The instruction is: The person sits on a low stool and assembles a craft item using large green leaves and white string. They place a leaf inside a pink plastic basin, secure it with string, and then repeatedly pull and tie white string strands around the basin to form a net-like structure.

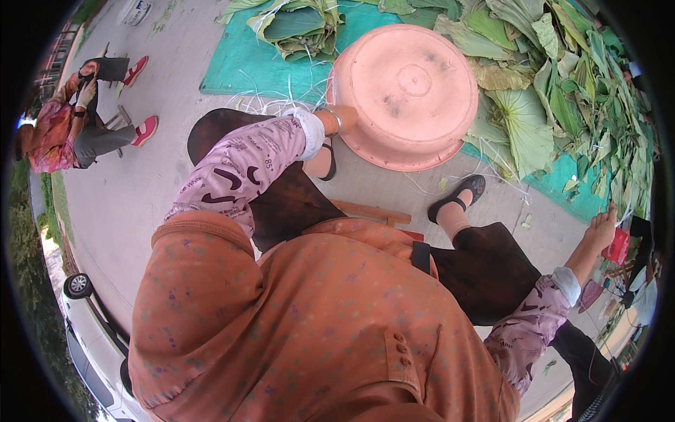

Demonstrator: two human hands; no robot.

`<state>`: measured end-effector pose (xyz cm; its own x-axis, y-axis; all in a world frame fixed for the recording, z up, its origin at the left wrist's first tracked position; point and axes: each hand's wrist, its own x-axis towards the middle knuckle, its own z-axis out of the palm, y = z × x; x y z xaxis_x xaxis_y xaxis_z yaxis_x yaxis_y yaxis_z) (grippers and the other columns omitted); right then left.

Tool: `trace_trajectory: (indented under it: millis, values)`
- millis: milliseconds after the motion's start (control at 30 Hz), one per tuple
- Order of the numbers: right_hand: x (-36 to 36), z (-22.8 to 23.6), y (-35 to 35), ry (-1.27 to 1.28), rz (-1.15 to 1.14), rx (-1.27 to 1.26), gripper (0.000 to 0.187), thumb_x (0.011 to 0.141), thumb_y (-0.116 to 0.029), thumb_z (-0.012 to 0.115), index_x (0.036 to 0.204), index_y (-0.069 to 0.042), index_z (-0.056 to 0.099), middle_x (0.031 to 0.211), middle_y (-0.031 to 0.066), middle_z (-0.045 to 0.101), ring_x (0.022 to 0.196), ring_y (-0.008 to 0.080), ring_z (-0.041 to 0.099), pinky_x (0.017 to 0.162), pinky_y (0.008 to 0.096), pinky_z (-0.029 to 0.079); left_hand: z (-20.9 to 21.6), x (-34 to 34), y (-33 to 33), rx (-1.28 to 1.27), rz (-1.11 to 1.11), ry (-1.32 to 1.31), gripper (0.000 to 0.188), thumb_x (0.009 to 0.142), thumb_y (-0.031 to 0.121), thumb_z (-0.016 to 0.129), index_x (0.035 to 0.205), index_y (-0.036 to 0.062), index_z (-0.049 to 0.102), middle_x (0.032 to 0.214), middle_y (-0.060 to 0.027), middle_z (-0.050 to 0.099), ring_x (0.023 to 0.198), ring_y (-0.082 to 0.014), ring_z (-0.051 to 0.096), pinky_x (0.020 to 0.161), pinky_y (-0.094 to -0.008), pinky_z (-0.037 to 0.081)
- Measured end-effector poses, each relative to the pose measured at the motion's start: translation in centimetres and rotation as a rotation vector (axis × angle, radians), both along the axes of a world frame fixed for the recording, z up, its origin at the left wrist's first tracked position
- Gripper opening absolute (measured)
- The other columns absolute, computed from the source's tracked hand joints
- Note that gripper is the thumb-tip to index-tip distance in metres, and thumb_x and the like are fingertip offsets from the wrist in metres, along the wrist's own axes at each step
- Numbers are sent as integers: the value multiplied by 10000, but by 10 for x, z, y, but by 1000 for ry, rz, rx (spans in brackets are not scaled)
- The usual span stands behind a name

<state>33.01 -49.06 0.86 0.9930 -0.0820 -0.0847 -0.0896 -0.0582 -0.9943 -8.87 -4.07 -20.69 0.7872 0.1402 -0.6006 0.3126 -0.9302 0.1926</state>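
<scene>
An upturned pink basin (401,88) lies before me, its flat underside up. At its left rim is my left hand (343,119), with a bracelet on the wrist; its fingers are bent and mostly hidden, so their grip is unclear. My right hand (601,228) reaches out to the far right, fingers stretched towards the lower edge of a pile of large green leaves (520,119). Nothing shows plainly in that hand. White strings (271,98) lie loose beside the basin, close to my left wrist.
A teal sheet (239,53) lies under the leaves, with a bundle of folded leaves (299,28) on it. Between my feet is a low wooden stool (373,211). Another person (70,119) sits at the far left. A white car (91,344) stands behind on the left.
</scene>
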Motion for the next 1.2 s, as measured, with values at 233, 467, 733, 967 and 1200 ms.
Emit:
trace_trajectory:
  millis: [233,467,733,967,1200]
  values:
    - [-47,12,118,46,459,-41,242,893,-224,479,987,-9,540,522,-62,244,405,35,191,359,204,149,-74,-39,73,88,676,73,375,640,282,679,873,-9,646,899,-215,617,850,-352,599,734,-379,485]
    - [-98,30,167,45,545,-59,222,893,-201,478,959,-1,547,517,-60,266,403,28,213,362,201,159,-94,-44,35,45,619,87,341,730,297,578,895,6,645,954,-194,612,886,-320,596,791,-362,463]
    - [-119,25,180,96,648,-15,220,895,-200,471,958,0,537,524,-59,287,399,25,231,355,186,177,-68,-6,68,-207,1192,-874,112,803,124,528,801,41,603,798,-106,638,683,-196,607,656,-300,481]
    - [-144,7,190,350,751,170,205,897,-206,463,943,-13,516,545,-37,363,426,42,279,374,191,218,100,61,-15,-1204,1019,-1208,91,853,110,520,890,28,529,693,-39,579,617,-116,553,557,-231,457]
    - [-184,-37,217,710,853,247,219,913,-198,419,947,-3,510,745,40,496,528,69,338,425,187,265,141,87,-105,-1159,668,-962,79,871,97,487,912,37,520,684,-1,523,575,-57,475,529,-183,408]
